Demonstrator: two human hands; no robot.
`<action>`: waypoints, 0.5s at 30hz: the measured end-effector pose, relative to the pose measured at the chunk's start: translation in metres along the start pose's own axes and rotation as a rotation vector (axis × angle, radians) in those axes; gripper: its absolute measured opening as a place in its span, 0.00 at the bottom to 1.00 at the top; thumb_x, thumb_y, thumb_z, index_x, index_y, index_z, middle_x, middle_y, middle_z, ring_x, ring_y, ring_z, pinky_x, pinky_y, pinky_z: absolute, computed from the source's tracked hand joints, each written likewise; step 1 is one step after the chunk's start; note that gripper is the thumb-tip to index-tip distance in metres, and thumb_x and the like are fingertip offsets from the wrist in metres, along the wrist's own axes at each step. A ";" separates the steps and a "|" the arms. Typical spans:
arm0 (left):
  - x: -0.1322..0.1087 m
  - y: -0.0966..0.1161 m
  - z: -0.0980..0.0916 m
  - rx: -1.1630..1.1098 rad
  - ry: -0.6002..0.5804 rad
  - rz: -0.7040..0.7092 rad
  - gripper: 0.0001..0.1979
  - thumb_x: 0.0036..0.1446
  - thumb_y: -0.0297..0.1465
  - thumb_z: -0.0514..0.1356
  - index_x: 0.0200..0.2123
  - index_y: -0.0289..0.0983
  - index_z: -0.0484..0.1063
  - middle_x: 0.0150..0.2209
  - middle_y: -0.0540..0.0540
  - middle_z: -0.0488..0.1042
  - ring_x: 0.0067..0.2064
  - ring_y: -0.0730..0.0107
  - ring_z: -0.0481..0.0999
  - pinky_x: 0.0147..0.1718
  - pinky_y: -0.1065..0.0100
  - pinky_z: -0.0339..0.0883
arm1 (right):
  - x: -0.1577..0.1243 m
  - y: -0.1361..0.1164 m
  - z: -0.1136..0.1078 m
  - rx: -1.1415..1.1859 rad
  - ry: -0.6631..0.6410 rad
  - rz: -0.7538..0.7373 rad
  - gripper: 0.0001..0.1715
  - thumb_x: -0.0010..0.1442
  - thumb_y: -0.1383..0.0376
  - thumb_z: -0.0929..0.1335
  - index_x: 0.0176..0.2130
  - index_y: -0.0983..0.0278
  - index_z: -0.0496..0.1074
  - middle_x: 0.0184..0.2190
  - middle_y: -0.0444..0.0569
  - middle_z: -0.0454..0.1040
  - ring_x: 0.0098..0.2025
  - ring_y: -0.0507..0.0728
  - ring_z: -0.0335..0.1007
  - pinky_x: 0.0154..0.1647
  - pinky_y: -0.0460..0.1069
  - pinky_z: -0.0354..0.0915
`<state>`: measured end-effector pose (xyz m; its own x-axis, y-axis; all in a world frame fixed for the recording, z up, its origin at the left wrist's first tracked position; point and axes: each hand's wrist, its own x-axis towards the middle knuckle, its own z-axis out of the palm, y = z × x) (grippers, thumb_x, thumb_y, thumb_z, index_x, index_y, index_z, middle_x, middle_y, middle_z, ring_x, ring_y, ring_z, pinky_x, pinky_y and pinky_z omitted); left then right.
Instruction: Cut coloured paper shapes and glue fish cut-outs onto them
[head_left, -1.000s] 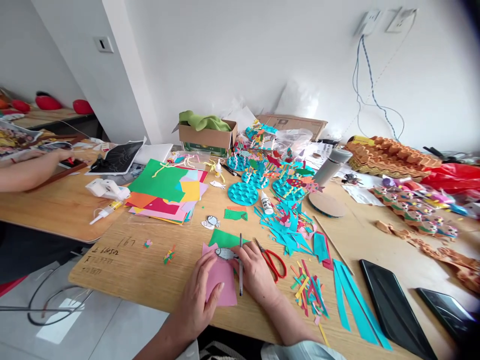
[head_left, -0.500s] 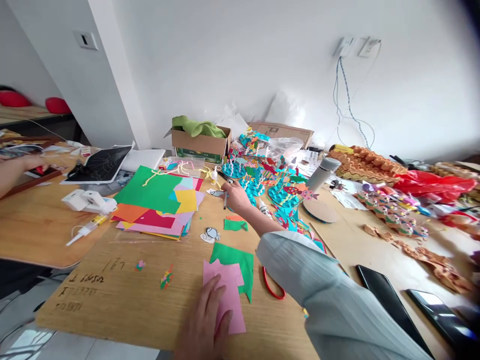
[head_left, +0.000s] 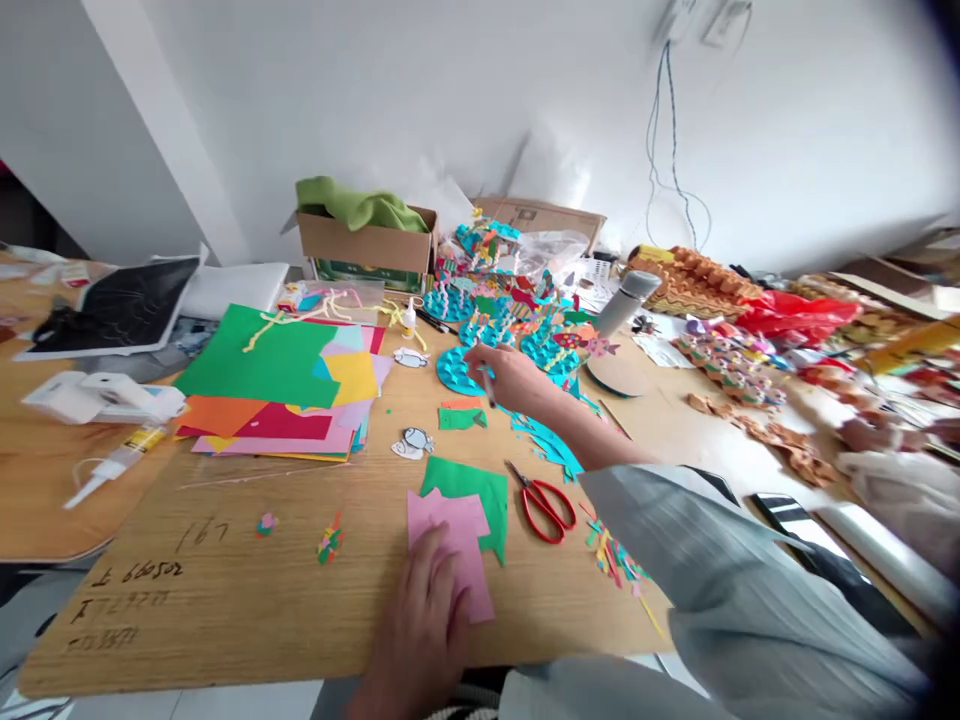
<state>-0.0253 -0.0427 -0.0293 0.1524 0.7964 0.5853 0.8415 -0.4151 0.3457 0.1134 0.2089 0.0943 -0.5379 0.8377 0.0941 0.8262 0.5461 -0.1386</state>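
Note:
My left hand [head_left: 424, 620] lies flat, fingers stretched, on a pink paper piece [head_left: 450, 530] near the table's front edge. A green paper piece [head_left: 471, 490] pokes out from under the pink one. My right hand [head_left: 512, 380] is stretched forward over the table, closed on a pen [head_left: 487, 388], beside a teal bumpy disc [head_left: 452, 370]. A small paper fish [head_left: 411, 357] lies just left of that disc. Another paper fish [head_left: 411, 443] lies nearer me. Red-handled scissors [head_left: 544, 505] rest to the right of the green piece.
A stack of coloured paper sheets [head_left: 277, 385] lies left of centre, with a cardboard box [head_left: 367, 245] behind it. Teal paper crafts [head_left: 517, 320], scraps [head_left: 615, 560] and a glue bottle [head_left: 112, 465] crowd the table. Another person's hand [head_left: 862, 435] works at the right.
My right hand left the pink paper, carried the paper fish out beside the coloured stack, and has drawn back to the teal disc with the pen. My left hand stayed on the pink paper.

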 end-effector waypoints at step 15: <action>-0.010 0.003 -0.022 -0.025 -0.038 0.114 0.11 0.61 0.30 0.55 0.45 0.32 0.70 0.50 0.36 0.72 0.55 0.58 0.70 0.52 0.60 0.68 | -0.082 0.012 0.047 -0.408 -0.256 -0.024 0.16 0.64 0.73 0.59 0.46 0.67 0.71 0.45 0.61 0.73 0.49 0.65 0.65 0.44 0.54 0.60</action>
<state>-0.0354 -0.0615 -0.0182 0.2658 0.7592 0.5941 0.8044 -0.5143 0.2973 0.1592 0.1466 0.0383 -0.5393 0.8268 -0.1601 0.7839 0.5623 0.2634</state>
